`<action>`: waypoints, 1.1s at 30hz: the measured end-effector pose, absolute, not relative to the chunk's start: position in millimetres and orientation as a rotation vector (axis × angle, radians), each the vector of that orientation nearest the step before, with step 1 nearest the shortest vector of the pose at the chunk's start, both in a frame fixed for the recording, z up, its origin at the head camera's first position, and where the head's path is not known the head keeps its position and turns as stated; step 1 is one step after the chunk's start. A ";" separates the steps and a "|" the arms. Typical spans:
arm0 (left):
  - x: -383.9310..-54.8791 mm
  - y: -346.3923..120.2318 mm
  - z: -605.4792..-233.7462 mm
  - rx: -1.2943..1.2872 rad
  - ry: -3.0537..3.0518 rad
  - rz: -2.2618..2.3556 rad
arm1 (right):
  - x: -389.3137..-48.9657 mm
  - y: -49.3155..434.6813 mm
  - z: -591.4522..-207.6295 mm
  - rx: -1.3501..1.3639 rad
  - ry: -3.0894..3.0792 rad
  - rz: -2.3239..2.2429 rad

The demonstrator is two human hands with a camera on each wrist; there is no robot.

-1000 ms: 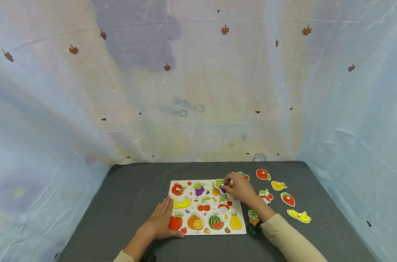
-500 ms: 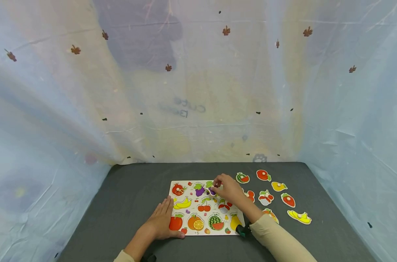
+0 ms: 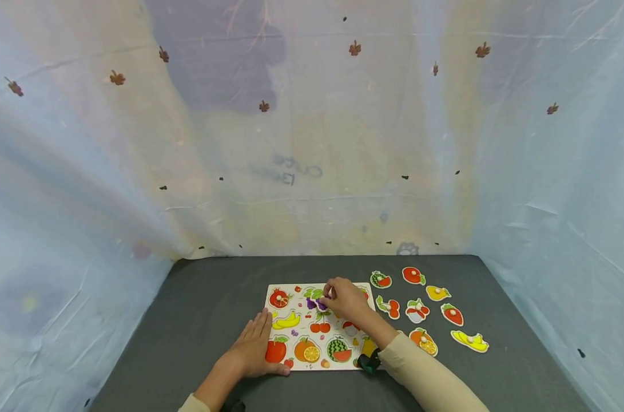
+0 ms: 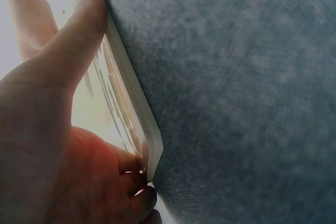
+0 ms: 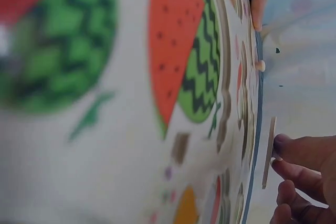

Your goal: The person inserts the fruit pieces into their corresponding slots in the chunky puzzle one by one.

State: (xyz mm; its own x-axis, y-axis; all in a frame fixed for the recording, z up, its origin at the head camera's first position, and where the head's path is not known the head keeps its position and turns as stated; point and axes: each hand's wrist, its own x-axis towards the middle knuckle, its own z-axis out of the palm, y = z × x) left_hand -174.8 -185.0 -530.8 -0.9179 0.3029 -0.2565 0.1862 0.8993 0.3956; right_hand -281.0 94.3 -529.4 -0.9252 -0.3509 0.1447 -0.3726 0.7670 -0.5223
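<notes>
Grey tabletop: right hand pinches grape piece.

the head view has soft, even light; the pale blue-and-cream patterned hanging sheet looks bright against the flat, matte dark-grey tabletop. in the left wrist view, glare bleaches the upper left corner nearly white, leaving the person's bare left hand backlit, its palm tinted red, and the tabletop hazy and grainy. the right wrist view is duller: the flat white puzzle board blurs close to the lens, the round green zigzag-striped watermelon print smeared, the red printed slice crisper.
</notes>
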 end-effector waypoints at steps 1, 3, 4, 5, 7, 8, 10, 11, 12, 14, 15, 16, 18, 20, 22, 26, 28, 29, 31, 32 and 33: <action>-174.8 -184.9 -530.0 0.368 2.738 0.525 | -281.0 92.5 -528.7 0.601 -2.916 0.886; -174.1 -184.5 -527.9 0.369 2.733 0.533 | -280.8 89.0 -527.5 0.611 -2.922 0.889; -173.9 -184.2 -526.9 0.367 2.734 0.528 | -280.8 87.5 -526.8 0.616 -2.925 0.895; -173.8 -184.0 -526.5 0.364 2.735 0.519 | -281.0 86.0 -526.1 0.619 -2.928 0.903; -174.2 -183.6 -526.3 0.360 2.742 0.495 | -281.3 83.2 -524.8 0.622 -2.934 0.910; -174.2 -183.4 -526.4 0.356 2.754 0.492 | -281.6 82.0 -524.5 0.622 -2.936 0.910; -174.3 -183.3 -526.3 0.353 2.759 0.476 | -283.0 79.6 -524.5 0.610 -2.943 0.900; -174.4 -183.3 -526.5 0.354 2.760 0.479 | -283.8 78.5 -524.5 0.606 -2.945 0.893; -174.7 -183.5 -527.0 0.353 2.758 0.487 | -284.7 77.4 -524.8 0.599 -2.951 0.881; -175.3 -184.2 -529.2 0.358 2.750 0.507 | -286.6 75.2 -525.7 0.588 -2.963 0.864; -175.9 -184.7 -531.0 0.366 2.745 0.518 | -287.6 74.2 -526.3 0.582 -2.967 0.862; -176.4 -185.2 -532.5 0.373 2.745 0.536 | -288.4 73.2 -526.9 0.580 -2.966 0.865; -177.1 -186.1 -535.3 0.383 2.744 0.561 | -289.8 71.6 -528.1 0.575 -2.967 0.885; -177.8 -187.2 -538.5 0.396 2.746 0.571 | -290.9 70.2 -529.5 0.576 -2.962 0.902; -178.1 -187.7 -539.0 0.397 2.753 0.577 | -291.5 69.3 -530.7 0.582 -2.952 0.913; -178.9 -186.6 -537.6 0.368 2.758 0.525 | -292.0 68.2 -531.6 0.582 -2.947 0.922; -178.9 -186.0 -537.3 0.357 2.765 0.500 | -292.5 67.6 -532.0 0.568 -2.954 0.920; -179.1 -185.3 -536.4 0.349 2.762 0.483 | -293.0 67.3 -532.3 0.560 -2.957 0.915; -178.5 -184.4 -534.7 0.348 2.766 0.460 | -293.8 66.7 -533.4 0.547 -2.962 0.899; -177.6 -183.3 -531.6 0.340 2.763 0.443 | -294.0 66.3 -534.2 0.540 -2.962 0.892; -177.8 -183.4 -532.2 0.341 2.762 0.440 | -294.0 66.0 -534.6 0.535 -2.961 0.887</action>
